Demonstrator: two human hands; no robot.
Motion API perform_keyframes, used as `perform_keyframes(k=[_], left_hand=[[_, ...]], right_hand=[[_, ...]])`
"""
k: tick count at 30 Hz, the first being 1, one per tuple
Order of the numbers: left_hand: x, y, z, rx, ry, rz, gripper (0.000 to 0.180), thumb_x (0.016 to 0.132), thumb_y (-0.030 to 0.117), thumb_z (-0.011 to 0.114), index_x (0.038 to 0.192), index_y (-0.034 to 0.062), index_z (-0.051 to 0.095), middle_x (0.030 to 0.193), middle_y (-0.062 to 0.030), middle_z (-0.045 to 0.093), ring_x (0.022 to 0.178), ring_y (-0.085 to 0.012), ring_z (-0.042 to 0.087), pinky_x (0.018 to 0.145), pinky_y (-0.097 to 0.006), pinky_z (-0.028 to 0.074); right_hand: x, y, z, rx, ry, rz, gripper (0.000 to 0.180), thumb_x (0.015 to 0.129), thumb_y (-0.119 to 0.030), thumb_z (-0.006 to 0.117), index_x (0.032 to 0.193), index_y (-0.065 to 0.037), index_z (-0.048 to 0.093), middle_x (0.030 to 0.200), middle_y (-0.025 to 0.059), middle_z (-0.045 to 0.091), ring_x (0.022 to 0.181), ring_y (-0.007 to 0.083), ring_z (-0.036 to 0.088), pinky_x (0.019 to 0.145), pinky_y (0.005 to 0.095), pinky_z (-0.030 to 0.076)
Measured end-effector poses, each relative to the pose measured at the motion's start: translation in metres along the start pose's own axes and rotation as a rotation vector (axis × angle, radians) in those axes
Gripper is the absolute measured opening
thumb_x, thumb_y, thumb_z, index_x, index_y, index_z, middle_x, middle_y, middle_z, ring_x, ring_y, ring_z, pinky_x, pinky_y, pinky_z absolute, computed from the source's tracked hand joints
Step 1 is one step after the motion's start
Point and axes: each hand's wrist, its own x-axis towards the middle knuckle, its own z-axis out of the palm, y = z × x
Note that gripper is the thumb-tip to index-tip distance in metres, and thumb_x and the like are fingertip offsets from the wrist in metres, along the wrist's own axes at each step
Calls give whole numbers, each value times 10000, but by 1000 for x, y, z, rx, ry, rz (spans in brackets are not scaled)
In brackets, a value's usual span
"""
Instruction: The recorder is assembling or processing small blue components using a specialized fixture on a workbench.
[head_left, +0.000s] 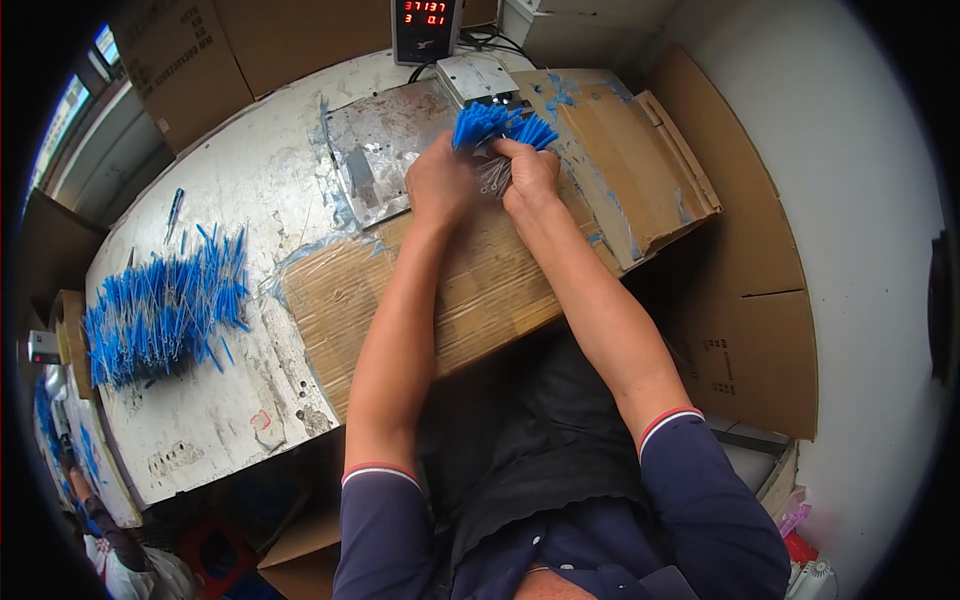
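My left hand (438, 185) and my right hand (530, 174) are close together at the far middle of the table, fingers closed around a bundle of thin wire pieces with blue tips (503, 125). The blue ends fan out on the far side, in two clumps. Bare wires with small looped ends (493, 178) show between my palms. My left hand is partly smeared by motion, and its fingertips are hidden. The right thumb lies across the bundle. Just beyond sits a small metal box-shaped device (476, 80).
A large pile of blue-tipped wire pieces (165, 310) lies on the worn white table (270, 360) at left, near a pen-like tool (175, 208). Cardboard (480, 290) covers the near edge. A counter with red digits (426, 30) stands behind. Another person's hand (80, 485) shows at lower left.
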Motion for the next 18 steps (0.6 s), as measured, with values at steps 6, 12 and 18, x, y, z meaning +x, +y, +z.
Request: perform_keyframes(k=[6,12,18], left_hand=[[2,-4,-1,44,2,41,176,948,227,666,1068,102,697,869,-201,724,842,-403,698,756,-491,521],[8,-11,-5,-335,-16,-42,160,944,172,687,1036,50,736,831,-88,741,738,-190,681,687,-351,505],[7,-8,-15,-686,-205,-174,141,942,151,696,1017,45,750,807,4,710,650,-44,523,594,-230,409]], right_hand=[[-3,-4,-27,100,12,69,68,846,33,671,864,31,606,767,142,641,604,265,662,529,403,582],[4,-22,-42,75,20,-21,84,858,-3,700,871,25,622,765,128,645,612,246,663,546,404,592],[5,-34,-41,85,-163,-2,106,861,-41,755,929,-18,676,802,82,673,669,210,676,603,380,594]])
